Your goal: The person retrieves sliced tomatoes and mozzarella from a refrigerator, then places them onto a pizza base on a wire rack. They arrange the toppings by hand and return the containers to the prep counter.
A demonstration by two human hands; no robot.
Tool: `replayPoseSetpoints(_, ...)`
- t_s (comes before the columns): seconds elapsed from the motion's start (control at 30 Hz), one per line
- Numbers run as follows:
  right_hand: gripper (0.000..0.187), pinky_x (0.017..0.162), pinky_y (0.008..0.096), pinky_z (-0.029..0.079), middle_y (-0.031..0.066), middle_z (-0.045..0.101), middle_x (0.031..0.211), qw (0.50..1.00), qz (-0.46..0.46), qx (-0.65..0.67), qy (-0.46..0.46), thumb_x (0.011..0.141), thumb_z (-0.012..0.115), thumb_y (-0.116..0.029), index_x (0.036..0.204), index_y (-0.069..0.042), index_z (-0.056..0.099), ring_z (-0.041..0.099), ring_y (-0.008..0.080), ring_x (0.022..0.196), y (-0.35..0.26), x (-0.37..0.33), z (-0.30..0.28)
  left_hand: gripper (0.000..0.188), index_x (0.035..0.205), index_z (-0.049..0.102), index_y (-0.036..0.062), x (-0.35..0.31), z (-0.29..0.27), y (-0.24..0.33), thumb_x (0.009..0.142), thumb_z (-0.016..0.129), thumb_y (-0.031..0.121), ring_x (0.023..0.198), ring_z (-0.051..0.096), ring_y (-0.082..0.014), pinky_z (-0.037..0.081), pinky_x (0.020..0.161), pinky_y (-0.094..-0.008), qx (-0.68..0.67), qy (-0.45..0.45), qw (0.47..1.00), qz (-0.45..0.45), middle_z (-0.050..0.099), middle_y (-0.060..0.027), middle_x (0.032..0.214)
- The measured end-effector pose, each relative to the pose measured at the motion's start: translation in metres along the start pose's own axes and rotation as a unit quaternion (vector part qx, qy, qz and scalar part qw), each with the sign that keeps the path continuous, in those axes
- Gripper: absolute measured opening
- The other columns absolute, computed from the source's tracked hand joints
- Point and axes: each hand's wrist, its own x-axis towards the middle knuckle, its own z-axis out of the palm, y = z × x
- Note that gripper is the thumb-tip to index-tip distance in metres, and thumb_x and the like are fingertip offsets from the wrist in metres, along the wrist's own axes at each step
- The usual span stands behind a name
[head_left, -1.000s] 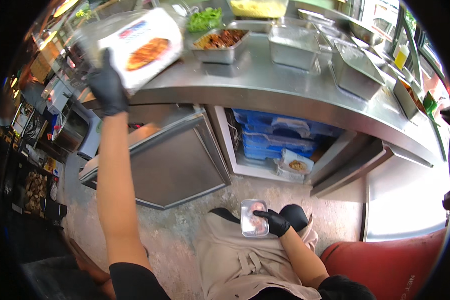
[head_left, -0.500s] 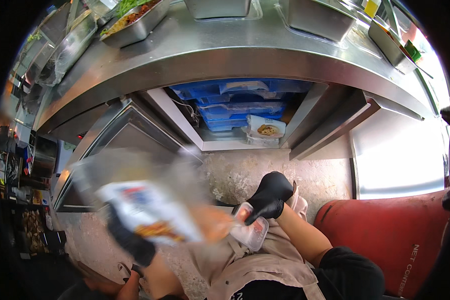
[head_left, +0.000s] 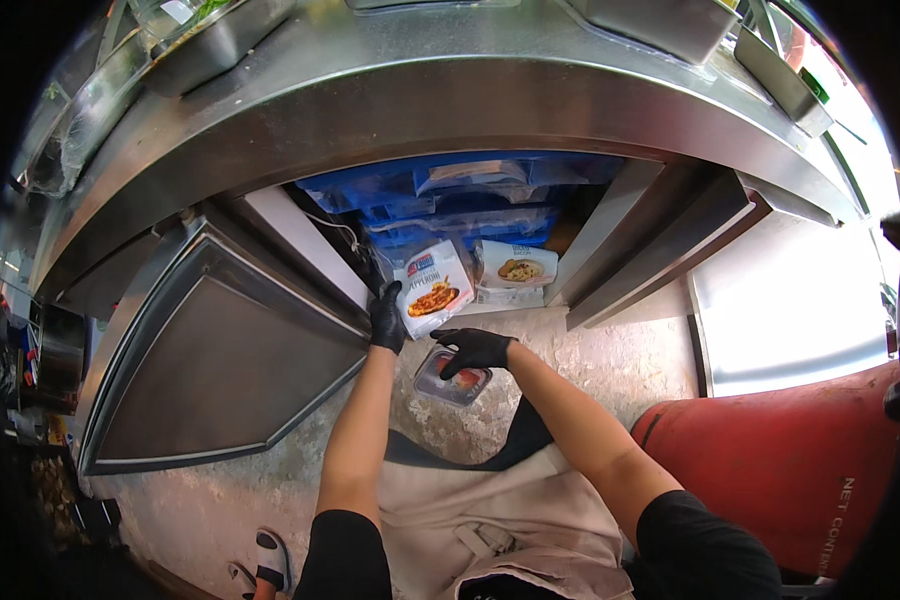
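My black-gloved left hand (head_left: 387, 320) grips the left edge of a white food packet (head_left: 438, 290) with a picture of a cooked dish. The packet is tilted at the opening of a low steel cabinet, in front of blue plastic trays (head_left: 460, 215). My gloved right hand (head_left: 475, 348) is just below the packet, its thumb over the lid of a small clear plastic container (head_left: 452, 382) with reddish pieces inside. The fingers' undersides are hidden. A second white packet (head_left: 515, 265) lies at the right of the cabinet floor.
An open cabinet door (head_left: 230, 370) stands at the left, another (head_left: 670, 240) at the right. Above runs the steel counter (head_left: 420, 100) with metal food pans (head_left: 660, 25). A red cylinder (head_left: 770, 460) lies close on my right. Another person's shoe (head_left: 272, 560) shows at lower left.
My left hand has carried the white packet from the lower left to the cabinet opening. My right hand has moved forward and left with the plastic container. The view has shifted closer to the cabinet.
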Motion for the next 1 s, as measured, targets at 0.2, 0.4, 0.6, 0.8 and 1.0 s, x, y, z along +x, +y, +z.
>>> replayPoseSetpoints(0.2,0.075,0.097,0.041,0.052,0.0203,0.071,0.12,0.994,0.033,-0.103,-0.001,0.065,0.089,-0.045,0.124,-0.004,0.068,0.068,0.035,0.112,0.035,0.044,0.016,0.036,0.123,0.066,-0.0021,0.036,-0.023,-0.016,0.091,0.073,0.013,0.102,0.068,-0.0248,0.054,0.092,-0.0369,0.115,-0.005,0.993,-0.037,0.072,-0.0108,0.113)
replayPoseSetpoints(0.4,0.065,0.09,0.0396,0.055,0.0208,0.075,0.109,0.988,0.06,0.068,0.128,0.072,0.084,-0.052,0.115,-0.003,0.073,0.071,0.036,0.102,0.045,0.07,0.01,0.056,0.137,0.056,-0.0025,0.038,0.012,-0.001,0.096,0.073,0.031,0.12,0.061,-0.0331,0.047,0.103,-0.0411,0.463,0.01,0.847,0.262,0.065,-0.0189,0.13)
replayPoseSetpoints(0.6,0.074,0.095,0.0392,0.053,0.0228,0.073,0.118,0.995,0.026,-0.012,0.098,0.074,0.083,-0.053,0.122,0.002,0.07,0.07,0.0324,0.11,0.051,0.073,-0.012,0.062,0.145,0.051,-0.0015,-0.075,-0.003,0.008,0.096,0.073,0.03,0.135,0.052,-0.037,0.039,0.114,-0.0461,0.554,0.08,0.769,0.309,0.053,-0.0246,0.145)
replayPoseSetpoints(0.8,0.066,0.099,0.0363,0.052,0.0207,0.071,0.124,0.992,0.082,0.053,0.08,0.079,0.084,-0.039,0.127,0.003,0.068,0.068,0.0276,0.114,0.013,0.022,-0.024,0.064,0.146,0.05,-0.0014,-0.155,-0.016,0.064,0.093,0.078,0.022,0.134,0.053,-0.0359,0.041,0.114,-0.0415,0.574,-0.042,0.806,0.141,0.055,-0.0227,0.145)
replayPoseSetpoints(1.0,0.049,0.099,0.0335,0.052,0.011,0.074,0.119,0.887,0.084,0.421,0.171,0.089,0.079,-0.023,0.13,0.001,0.068,0.067,0.0181,0.112,-0.056,-0.089,-0.035,0.054,0.14,0.058,-0.0007,-0.237,0.024,0.115,0.093,0.077,0.016,0.128,0.057,-0.0257,0.046,0.107,-0.0382,0.435,-0.084,0.873,0.205,0.059,-0.0142,0.14)
